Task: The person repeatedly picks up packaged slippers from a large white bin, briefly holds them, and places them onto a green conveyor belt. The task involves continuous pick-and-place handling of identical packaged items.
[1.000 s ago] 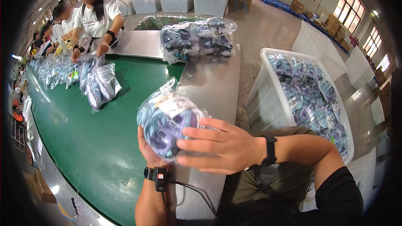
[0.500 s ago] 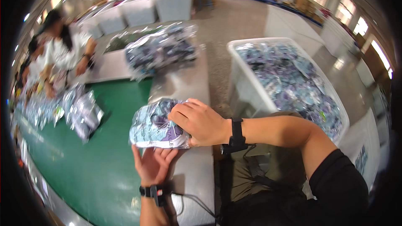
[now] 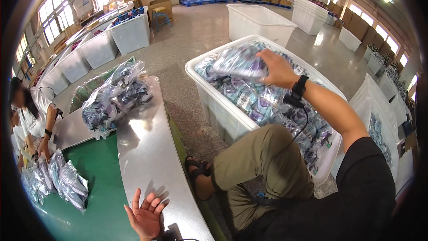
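One hand, the right hand (image 3: 278, 69), gripped a clear bag of blue-and-purple footwear (image 3: 236, 61) just inside the far edge of the white bin (image 3: 214, 111); contact with the packed bags (image 3: 267, 107) below could not be determined. The left hand (image 3: 147, 216) was open, palm up, over the inner edge of the metal tabletop (image 3: 149, 151). A large clear bag (image 3: 118, 98) occupied the tabletop's far corner. Shoe bags (image 3: 69, 183) lay near the green belt's (image 3: 100, 163) far edge.
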